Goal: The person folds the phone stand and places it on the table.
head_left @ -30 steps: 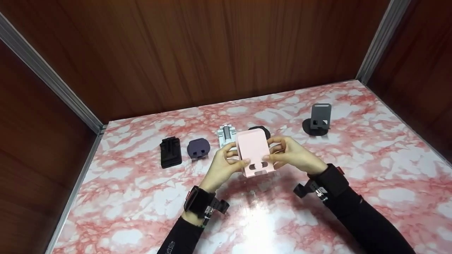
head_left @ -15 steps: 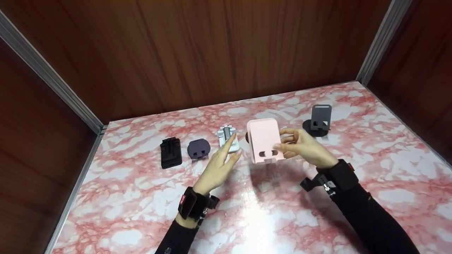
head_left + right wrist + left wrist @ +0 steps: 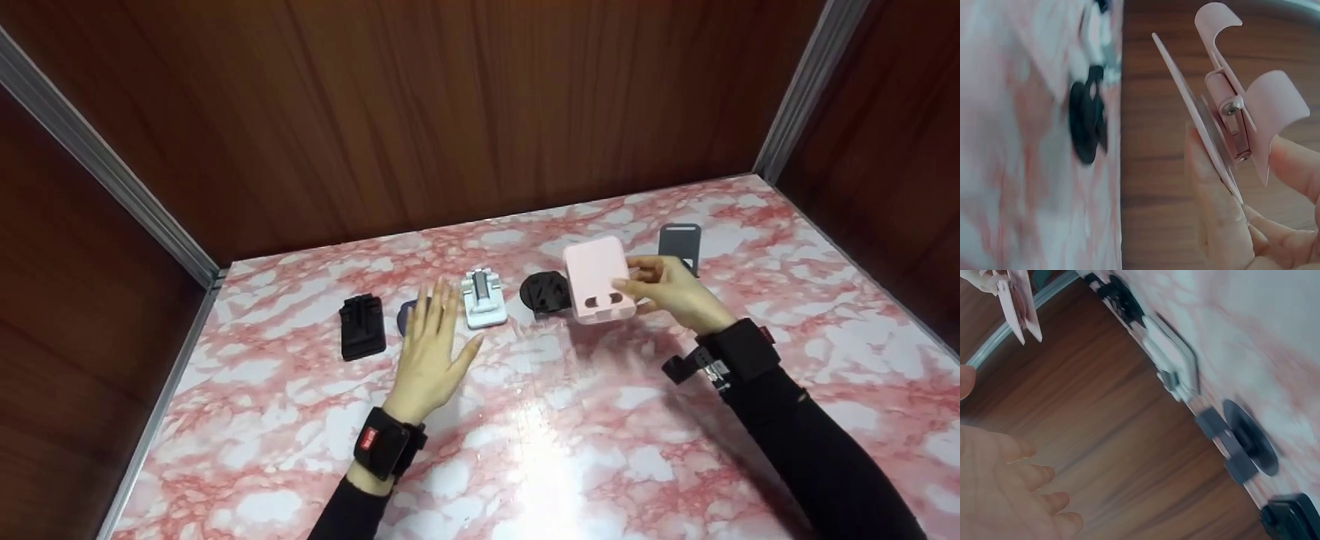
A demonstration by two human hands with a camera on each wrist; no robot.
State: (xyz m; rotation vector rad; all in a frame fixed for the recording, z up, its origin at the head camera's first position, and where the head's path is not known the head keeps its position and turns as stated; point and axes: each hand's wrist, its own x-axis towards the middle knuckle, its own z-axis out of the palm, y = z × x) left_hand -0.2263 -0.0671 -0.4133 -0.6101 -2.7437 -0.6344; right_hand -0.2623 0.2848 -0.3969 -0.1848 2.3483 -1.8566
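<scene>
My right hand (image 3: 675, 289) pinches a pink folding phone stand (image 3: 598, 274) by its right edge, above the table. In the right wrist view the stand (image 3: 1224, 112) shows its curved hooks and hinge, with thumb and fingers on either side of it. My left hand (image 3: 429, 360) is spread with straight fingers and holds nothing. It hovers before a dark purple phone stand (image 3: 406, 313), which it partly hides. To its right lies a white phone stand (image 3: 484, 300). A round black phone stand (image 3: 545, 292) sits just left of the pink one.
A black folded phone stand (image 3: 362, 326) lies at the left. A dark grey phone stand (image 3: 679, 246) stands upright behind my right hand, its base hidden. Wooden panels (image 3: 480, 112) close off the back and sides of the marbled table (image 3: 262, 442).
My left hand has let go of the pink phone stand and moved left, its fingers straightening. My right hand has carried the stand to the right, uncovering the round black stand.
</scene>
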